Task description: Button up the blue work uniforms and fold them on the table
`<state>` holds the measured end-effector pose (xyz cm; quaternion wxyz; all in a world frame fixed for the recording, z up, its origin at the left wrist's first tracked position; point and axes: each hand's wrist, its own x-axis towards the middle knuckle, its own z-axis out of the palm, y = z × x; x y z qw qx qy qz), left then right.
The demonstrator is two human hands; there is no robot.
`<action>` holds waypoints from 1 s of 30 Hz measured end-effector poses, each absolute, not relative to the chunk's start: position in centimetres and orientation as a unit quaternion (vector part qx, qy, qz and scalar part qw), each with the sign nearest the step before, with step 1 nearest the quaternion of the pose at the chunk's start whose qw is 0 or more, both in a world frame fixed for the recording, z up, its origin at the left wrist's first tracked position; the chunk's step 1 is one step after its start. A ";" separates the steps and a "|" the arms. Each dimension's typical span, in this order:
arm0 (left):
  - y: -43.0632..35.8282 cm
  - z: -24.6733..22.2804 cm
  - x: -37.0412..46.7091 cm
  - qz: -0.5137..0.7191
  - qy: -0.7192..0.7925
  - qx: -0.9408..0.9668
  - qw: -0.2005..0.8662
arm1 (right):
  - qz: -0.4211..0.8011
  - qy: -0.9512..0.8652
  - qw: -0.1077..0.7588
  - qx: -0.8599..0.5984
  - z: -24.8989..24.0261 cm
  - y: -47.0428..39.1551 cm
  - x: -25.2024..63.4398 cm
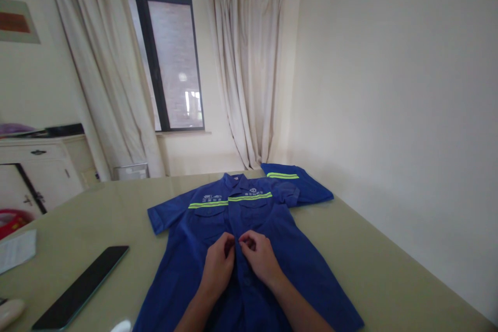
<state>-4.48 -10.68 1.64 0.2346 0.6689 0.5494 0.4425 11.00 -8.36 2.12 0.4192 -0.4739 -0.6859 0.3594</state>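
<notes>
A blue short-sleeved work shirt (187, 270) lies front up, its collar pointing away from me. Yellow-green reflective stripes and white print cross its chest above two flap pockets. Over the front placket, below the pockets, my left hand (218, 259) pinches the shirt's left-lying edge. My right hand (259, 254) pinches the placket just beside it, the two sets of fingertips nearly meeting. What lies between the fingertips is too small to make out. Behind the shirt's right sleeve rests a folded blue garment (307, 187) with a matching stripe.
The shirt is on a pale green table (389, 264) that meets a bare wall on the right. A dark flat tablet-like slab (83, 285) lies at left, near a white paper (17, 250) and a red object (11, 221). A white cabinet (46, 166) stands beyond.
</notes>
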 end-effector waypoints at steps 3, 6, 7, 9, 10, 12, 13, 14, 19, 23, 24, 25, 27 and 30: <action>-10.5 1.9 -4.7 0.444 0.550 0.657 0.263 | 0.300 -0.707 0.432 -0.473 2.1 -8.5 11.1; -10.2 1.9 -4.9 0.440 0.555 0.648 0.280 | 0.276 -0.716 0.431 -0.474 2.2 -8.6 11.2; -10.1 1.8 -5.0 0.440 0.558 0.644 0.283 | 0.274 -0.719 0.428 -0.474 2.2 -8.7 11.2; -9.7 1.4 -5.2 0.445 0.561 0.636 0.287 | 0.272 -0.720 0.423 -0.478 2.3 -8.7 11.2; -9.5 1.1 -5.4 0.450 0.560 0.631 0.294 | 0.272 -0.718 0.423 -0.481 2.4 -8.7 11.2; -9.2 0.6 -5.7 0.471 0.542 0.615 0.326 | 0.280 -0.706 0.432 -0.486 2.4 -8.6 11.1; -9.1 0.5 -5.8 0.482 0.530 0.604 0.348 | 0.289 -0.698 0.439 -0.486 2.5 -8.6 11.1; -9.0 0.4 -6.0 0.490 0.518 0.597 0.368 | 0.300 -0.689 0.445 -0.487 2.5 -8.5 11.0; -10.0 1.5 -5.8 0.402 0.527 0.679 0.316 | 0.352 -0.656 0.430 -0.511 2.5 -8.2 10.9; -11.2 2.6 -4.9 0.314 0.563 0.747 0.165 | 0.423 -0.619 0.420 -0.512 2.4 -7.6 10.9; -11.4 2.8 -4.8 0.309 0.565 0.751 0.143 | 0.439 -0.612 0.410 -0.515 2.3 -7.4 11.0; -11.4 2.9 -4.7 0.308 0.567 0.753 0.128 | 0.445 -0.612 0.398 -0.519 2.3 -7.4 11.1; -11.3 2.8 -4.8 0.308 0.575 0.747 0.129 | 0.413 -0.640 0.393 -0.515 2.3 -7.5 11.4; -10.6 2.2 -5.6 0.308 0.603 0.721 0.148 | 0.282 -0.736 0.390 -0.476 2.6 -8.1 11.8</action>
